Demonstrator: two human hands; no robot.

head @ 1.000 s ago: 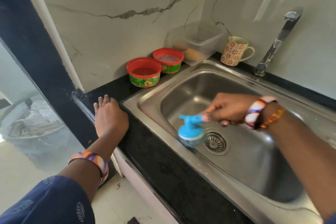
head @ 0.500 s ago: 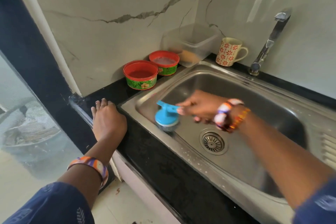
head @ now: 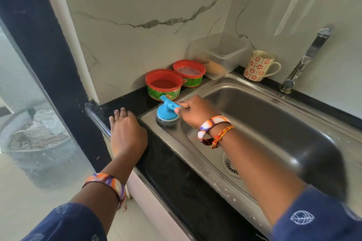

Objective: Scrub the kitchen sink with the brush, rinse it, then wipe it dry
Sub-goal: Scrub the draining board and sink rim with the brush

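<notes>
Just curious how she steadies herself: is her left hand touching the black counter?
Touching. The head view shows the left hand lying flat on the black counter edge beside the sink.

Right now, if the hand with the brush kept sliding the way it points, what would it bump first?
Probably the nearer red tub. The right hand holds the blue brush on the sink corner, aimed that way. Depth is hard to judge, so that's a guess.

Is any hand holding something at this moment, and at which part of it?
The right hand grips the blue brush by its short handle. The left hand holds nothing; it rests flat on the black counter.
</notes>
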